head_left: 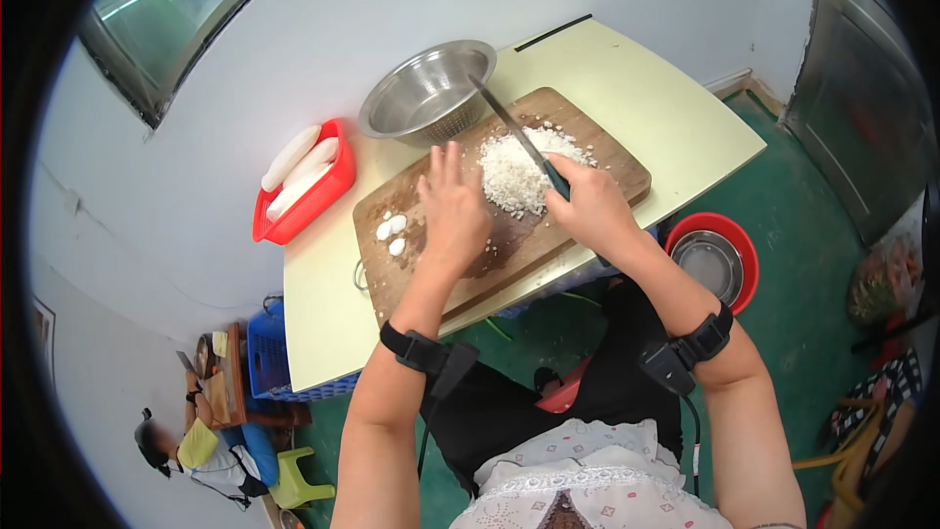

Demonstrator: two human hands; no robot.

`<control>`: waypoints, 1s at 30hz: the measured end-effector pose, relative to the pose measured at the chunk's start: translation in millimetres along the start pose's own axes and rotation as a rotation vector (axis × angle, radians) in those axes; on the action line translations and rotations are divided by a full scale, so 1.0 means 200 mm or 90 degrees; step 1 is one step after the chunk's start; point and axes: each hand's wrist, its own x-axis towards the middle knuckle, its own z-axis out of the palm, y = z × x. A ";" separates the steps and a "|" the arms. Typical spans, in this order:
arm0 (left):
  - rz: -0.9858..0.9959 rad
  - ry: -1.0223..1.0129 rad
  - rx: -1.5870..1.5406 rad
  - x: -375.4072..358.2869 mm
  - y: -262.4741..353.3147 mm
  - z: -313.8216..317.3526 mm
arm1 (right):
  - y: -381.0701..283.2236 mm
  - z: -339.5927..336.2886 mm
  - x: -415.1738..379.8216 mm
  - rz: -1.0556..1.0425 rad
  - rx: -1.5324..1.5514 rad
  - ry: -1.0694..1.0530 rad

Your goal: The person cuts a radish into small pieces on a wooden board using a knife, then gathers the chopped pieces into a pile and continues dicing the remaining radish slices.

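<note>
My right hand [593,208] grips the dark handle of a kitchen knife [510,124]. Its blade slants up and left over a heap of finely chopped white vegetable [513,174]. To the left of the heap, my left hand [454,206] is open, fingers stretched out over the wooden cutting board [612,159], holding nothing. Whether its palm touches the board cannot be made out. A few round white slices [392,227] lie at the board's left side, with small crumbs scattered around.
A perforated metal colander [431,88] stands behind the board on the pale yellow table [685,127]. At left, a red basket [315,198] holds long white radishes [291,159]. A red basin [746,260] is on the floor at right. Another person [196,441] sits at lower left.
</note>
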 end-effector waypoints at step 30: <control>0.140 -0.180 -0.212 0.36 -0.15 0.04 | 0.07 -0.08 -0.06 -0.360 -0.357 -0.089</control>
